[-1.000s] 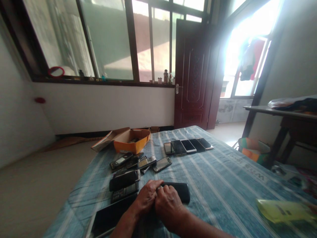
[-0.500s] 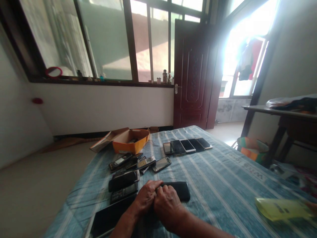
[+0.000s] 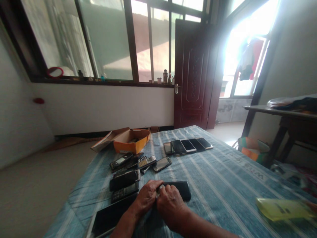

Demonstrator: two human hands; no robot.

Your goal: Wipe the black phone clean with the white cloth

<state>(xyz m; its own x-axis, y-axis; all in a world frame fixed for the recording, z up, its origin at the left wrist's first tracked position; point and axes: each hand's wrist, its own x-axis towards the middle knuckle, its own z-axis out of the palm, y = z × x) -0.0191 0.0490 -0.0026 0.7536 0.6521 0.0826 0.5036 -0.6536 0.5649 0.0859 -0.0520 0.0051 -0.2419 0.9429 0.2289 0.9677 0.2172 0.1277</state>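
A dark phone (image 3: 183, 190) lies flat on the bed's blue striped cover, its right half showing beyond my hands. My left hand (image 3: 148, 195) is closed at the phone's left end, thumb side up. Pressed close beside it, my right hand (image 3: 171, 201) is curled over the same phone, fingers bent. A small pale bit (image 3: 159, 189) shows between the hands, too little to name. Left of my hands lie a large dark-screened tablet (image 3: 109, 216), a keypad phone (image 3: 125, 192) and a black phone (image 3: 123, 180).
Several old phones (image 3: 146, 162) lie heaped before an open orange box (image 3: 131, 147). A row of smartphones (image 3: 188, 145) stretches to its right. A yellow packet (image 3: 279, 209) sits at the right on the striped cover (image 3: 223, 185). Beyond stand a door (image 3: 192, 76) and a table (image 3: 284, 112).
My right hand has shifted slightly right, and a little of the pale bit between the hands now shows. The left hand and the phone stay nearly in place.
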